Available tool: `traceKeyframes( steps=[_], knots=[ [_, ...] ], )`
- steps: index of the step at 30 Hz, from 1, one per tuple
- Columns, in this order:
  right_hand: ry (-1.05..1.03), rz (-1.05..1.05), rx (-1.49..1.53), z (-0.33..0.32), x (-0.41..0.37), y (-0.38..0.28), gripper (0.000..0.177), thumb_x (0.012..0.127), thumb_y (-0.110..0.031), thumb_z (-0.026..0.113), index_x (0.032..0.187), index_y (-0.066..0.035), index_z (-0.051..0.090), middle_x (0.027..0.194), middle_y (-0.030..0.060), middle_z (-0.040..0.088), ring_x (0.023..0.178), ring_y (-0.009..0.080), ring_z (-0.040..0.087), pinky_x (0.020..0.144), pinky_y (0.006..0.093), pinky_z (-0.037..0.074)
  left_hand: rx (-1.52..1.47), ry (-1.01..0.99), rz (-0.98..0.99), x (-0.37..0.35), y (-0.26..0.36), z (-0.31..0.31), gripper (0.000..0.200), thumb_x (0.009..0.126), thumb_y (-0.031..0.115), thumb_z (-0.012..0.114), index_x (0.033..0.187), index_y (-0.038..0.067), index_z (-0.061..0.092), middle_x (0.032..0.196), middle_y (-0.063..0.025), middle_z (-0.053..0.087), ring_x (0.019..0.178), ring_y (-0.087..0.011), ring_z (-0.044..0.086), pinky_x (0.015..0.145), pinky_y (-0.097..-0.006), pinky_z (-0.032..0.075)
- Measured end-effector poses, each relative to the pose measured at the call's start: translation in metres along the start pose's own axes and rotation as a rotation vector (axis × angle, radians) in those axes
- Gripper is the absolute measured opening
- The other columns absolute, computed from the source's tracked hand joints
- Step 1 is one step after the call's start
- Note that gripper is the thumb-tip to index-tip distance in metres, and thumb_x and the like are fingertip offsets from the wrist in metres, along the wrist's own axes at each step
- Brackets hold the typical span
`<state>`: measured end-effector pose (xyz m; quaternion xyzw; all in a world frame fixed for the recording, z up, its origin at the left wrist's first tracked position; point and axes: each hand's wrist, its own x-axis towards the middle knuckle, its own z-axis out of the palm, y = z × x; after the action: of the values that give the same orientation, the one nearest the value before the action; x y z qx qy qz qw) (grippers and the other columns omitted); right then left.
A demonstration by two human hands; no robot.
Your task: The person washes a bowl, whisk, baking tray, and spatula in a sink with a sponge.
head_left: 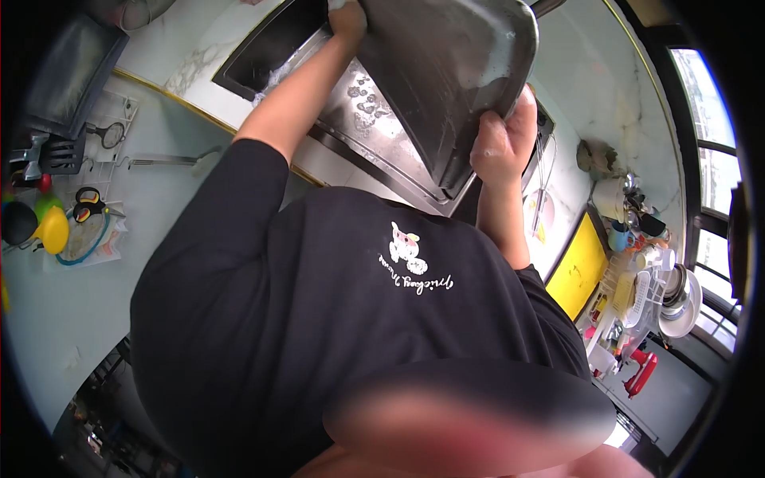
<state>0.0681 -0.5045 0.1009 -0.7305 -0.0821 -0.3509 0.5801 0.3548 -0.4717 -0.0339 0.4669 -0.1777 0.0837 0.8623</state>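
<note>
**Soapy baking tray tipped up over the sink, right hand on its edge!**

And here it is: a dark metal baking tray, raised on a tilt above the stainless-steel sink, its near corner dipping down by the sink's near right-hand corner. Whether that corner touches the metal, I cannot tell.

The right hand is the sure one — closed around the tray's right-hand rim, suds on the skin. From that grip the tray spreads forward and leftward, so the bulk of it sits to the hand's left and beyond. And the left hand? Right up at the top of the view, at the tray's left side, partly cut off, with something whitish by the fingers. Holding the tray, holding something else, or merely alongside — I cannot tell. That makes the right hand the nearer, plainly in contact.

Now the direction: the low corner points back toward the person, and the tray climbs forward from there. Its long axis seems to run that way too, near to far, though the far end leaves the view. Foam dots the sink floor, more suds shine on the tray's upper right, and the marbled desk flanks the sink on the left.
</note>
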Motion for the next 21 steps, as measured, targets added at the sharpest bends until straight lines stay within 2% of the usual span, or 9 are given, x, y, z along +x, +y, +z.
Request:
traceKeyframes(
  steps=[1,3,4,7,10,14,17,19,21],
  knots=[
    [-0.002,0.003,-0.002,0.001,0.000,-0.001,0.045,0.072,0.007,0.036,0.117,0.005,0.044,0.109,0.0105,0.053,0.100,0.0170,0.051,0.090,0.0284,0.037,-0.079,-0.021,-0.054,-0.005,-0.020,-0.010,0.035,0.094,0.029,0.033,0.101,0.002,0.053,0.093,-0.0090,0.057,0.083,-0.0199,0.052,0.076,-0.0319,0.042],
    [0.051,-0.055,0.024,0.007,-0.001,-0.001,0.044,0.072,0.006,0.038,0.116,0.005,0.044,0.108,0.0109,0.053,0.099,0.0170,0.051,0.090,0.0285,0.037,0.432,-0.090,-0.342,-0.046,-0.018,-0.022,0.047,0.095,0.029,0.025,0.122,-0.007,0.038,0.114,-0.0226,0.052,0.101,-0.0359,0.052,0.088,-0.0397,0.042],
    [0.058,-0.049,0.023,0.009,-0.003,0.000,0.044,0.072,0.006,0.038,0.116,0.005,0.044,0.108,0.0109,0.053,0.099,0.0170,0.051,0.090,0.0285,0.037,0.039,-0.129,-0.516,-0.073,-0.046,-0.026,0.052,0.095,0.035,0.020,0.123,-0.005,0.039,0.117,-0.0207,0.051,0.104,-0.0341,0.052,0.091,-0.0382,0.042],
    [0.037,-0.140,-0.278,0.016,0.000,0.005,0.042,0.072,0.005,0.041,0.113,0.006,0.046,0.106,0.0109,0.054,0.096,0.0155,0.051,0.088,0.0270,0.037,-0.857,-0.291,-0.988,-0.147,0.005,0.011,0.050,0.095,0.034,0.020,0.127,0.002,0.039,0.124,-0.0157,0.048,0.112,-0.0289,0.049,0.098,-0.0390,0.039],
    [0.110,-0.115,-0.220,0.017,0.004,0.007,0.041,0.070,0.005,0.040,0.110,0.007,0.047,0.100,0.0103,0.055,0.090,0.0148,0.051,0.084,0.0259,0.039,-0.735,-0.247,-0.991,-0.175,0.090,0.043,0.052,0.093,0.038,0.017,0.124,0.003,0.040,0.123,-0.0148,0.047,0.113,-0.0251,0.048,0.098,-0.0352,0.038],
    [0.244,-0.256,-0.126,0.023,0.006,0.009,0.039,0.068,0.005,0.038,0.105,0.007,0.049,0.097,0.0093,0.055,0.086,0.0146,0.051,0.082,0.0249,0.039,-0.554,-0.268,-0.979,-0.184,0.118,0.047,0.059,0.092,0.042,0.009,0.126,0.002,0.038,0.126,-0.0138,0.046,0.115,-0.0249,0.046,0.099,-0.0345,0.035],
    [0.309,-0.309,-0.156,0.028,0.011,0.007,0.037,0.066,0.005,0.036,0.100,0.007,0.051,0.092,0.0078,0.054,0.081,0.0140,0.049,0.080,0.0243,0.039,-0.472,-0.098,-1.112,-0.195,0.133,0.047,0.050,0.094,0.039,0.014,0.118,0.006,0.044,0.124,-0.0113,0.046,0.116,-0.0213,0.045,0.099,-0.0334,0.035],
    [0.381,-0.211,-0.126,0.029,0.015,0.010,0.034,0.065,0.005,0.036,0.096,0.006,0.051,0.088,0.0065,0.053,0.079,0.0133,0.047,0.078,0.0237,0.039,-0.341,0.202,-0.966,-0.216,0.132,0.048,0.034,0.095,0.034,0.025,0.105,0.010,0.046,0.110,-0.0076,0.051,0.104,-0.0167,0.050,0.090,-0.0295,0.040],
    [0.380,-0.241,-0.140,0.032,0.020,0.008,0.033,0.066,0.006,0.037,0.096,0.006,0.051,0.087,0.0057,0.052,0.078,0.0124,0.047,0.076,0.0228,0.039,-0.326,0.121,-0.812,-0.217,0.157,0.051,0.025,0.095,0.031,0.030,0.102,0.010,0.043,0.105,-0.0055,0.049,0.097,-0.0142,0.049,0.085,-0.0265,0.040]
  ],
)
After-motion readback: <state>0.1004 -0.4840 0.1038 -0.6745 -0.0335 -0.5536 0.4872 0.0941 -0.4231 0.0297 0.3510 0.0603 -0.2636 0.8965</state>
